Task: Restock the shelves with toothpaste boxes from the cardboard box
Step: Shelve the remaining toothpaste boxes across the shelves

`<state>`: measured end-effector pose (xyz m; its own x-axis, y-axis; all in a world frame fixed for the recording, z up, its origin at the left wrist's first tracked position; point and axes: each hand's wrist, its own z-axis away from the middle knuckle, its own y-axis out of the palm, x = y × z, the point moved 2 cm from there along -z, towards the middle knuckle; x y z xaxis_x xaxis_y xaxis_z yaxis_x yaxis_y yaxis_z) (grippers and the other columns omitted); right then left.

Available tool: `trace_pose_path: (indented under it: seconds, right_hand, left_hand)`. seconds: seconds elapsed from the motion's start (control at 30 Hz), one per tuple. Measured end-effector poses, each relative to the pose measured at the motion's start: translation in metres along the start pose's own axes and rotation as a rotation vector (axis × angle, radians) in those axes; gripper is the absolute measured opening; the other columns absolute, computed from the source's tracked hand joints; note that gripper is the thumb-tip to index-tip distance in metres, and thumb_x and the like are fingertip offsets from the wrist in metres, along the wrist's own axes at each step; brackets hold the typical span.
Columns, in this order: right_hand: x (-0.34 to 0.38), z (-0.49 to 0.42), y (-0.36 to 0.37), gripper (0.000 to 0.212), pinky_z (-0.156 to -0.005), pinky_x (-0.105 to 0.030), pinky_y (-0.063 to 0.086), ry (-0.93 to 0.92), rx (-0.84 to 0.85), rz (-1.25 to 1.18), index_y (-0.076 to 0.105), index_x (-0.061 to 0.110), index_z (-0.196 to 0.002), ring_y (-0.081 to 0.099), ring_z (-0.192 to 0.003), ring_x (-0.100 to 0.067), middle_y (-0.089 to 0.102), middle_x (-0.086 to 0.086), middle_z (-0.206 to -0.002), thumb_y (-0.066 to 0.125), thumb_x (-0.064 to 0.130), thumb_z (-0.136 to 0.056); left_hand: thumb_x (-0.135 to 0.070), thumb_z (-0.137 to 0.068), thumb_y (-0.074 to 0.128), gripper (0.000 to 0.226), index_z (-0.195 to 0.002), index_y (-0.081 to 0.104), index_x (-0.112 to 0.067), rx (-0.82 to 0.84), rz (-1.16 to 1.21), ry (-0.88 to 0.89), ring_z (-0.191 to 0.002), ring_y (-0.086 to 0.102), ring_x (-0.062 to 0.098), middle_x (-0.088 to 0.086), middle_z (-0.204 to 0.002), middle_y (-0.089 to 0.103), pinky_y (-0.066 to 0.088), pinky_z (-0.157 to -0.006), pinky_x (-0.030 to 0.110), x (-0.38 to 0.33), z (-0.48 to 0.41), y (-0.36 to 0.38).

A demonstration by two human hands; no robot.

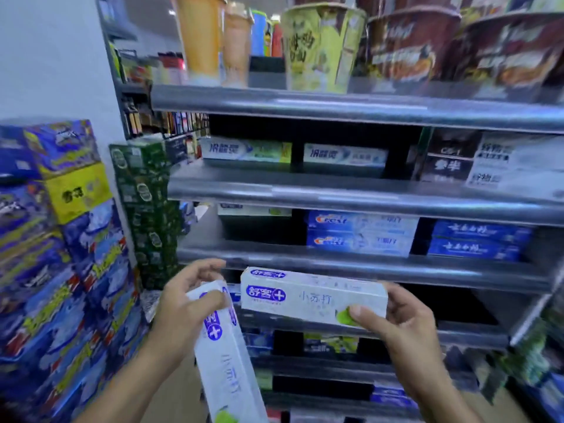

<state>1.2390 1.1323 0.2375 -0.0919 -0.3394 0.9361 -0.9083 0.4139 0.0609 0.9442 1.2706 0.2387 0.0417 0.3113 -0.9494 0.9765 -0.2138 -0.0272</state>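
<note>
Head view: an upright toothpaste box (227, 361) is gripped by the left hand (183, 306), and a level toothpaste box (308, 296) is pinched by the right hand (399, 322), near the shelf rail (366, 268). Placing is judged in hand; next, the latter must be slid in beneath that rail.

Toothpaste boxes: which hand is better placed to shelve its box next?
Probably the right hand: its level box runs along the shelf edge, before a dark gap. The left hand holds its tilted box pointing down.
</note>
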Motion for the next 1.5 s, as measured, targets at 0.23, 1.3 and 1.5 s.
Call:
trace_pose_path:
  seconds: [0.23,1.3,1.5]
  right_hand:
    - [0.021,-0.027,0.043,0.048,-0.079,-0.030,0.061,-0.066,-0.006,-0.086,0.073,0.016,-0.104,0.075,-0.098,-0.028,0.078,-0.011,-0.105,0.091,0.024,-0.060]
    - [-0.025,-0.131,0.153,0.046,-0.073,-0.037,0.050,-0.033,-0.138,0.900,0.054,0.027,-0.139,0.056,-0.111,-0.032,0.070,-0.008,-0.103,0.063,0.039,-0.095]
    - [-0.018,-0.078,0.150,0.030,-0.074,-0.029,0.051,-0.205,-0.266,0.717,0.062,0.030,-0.119,0.057,-0.099,-0.004,0.062,0.020,-0.099,0.068,0.041,-0.092]
  left_hand:
    - [-0.029,-0.057,0.072,0.055,-0.111,0.078,-0.025,0.190,0.045,-0.064,-0.085,0.075,0.041,0.014,-0.102,0.079,0.059,-0.072,0.049,-0.035,-0.022,-0.021]
    - [-0.033,-0.062,0.075,0.048,-0.108,0.070,-0.019,0.001,-0.149,-0.273,-0.058,0.072,0.018,0.005,-0.080,0.079,0.053,-0.053,0.028,0.009,-0.127,-0.073]
    - [-0.036,-0.066,0.075,0.043,-0.096,0.058,-0.010,-0.253,0.023,-0.266,-0.056,0.065,0.018,0.011,-0.074,0.072,0.047,-0.055,0.030,0.010,-0.119,-0.079]
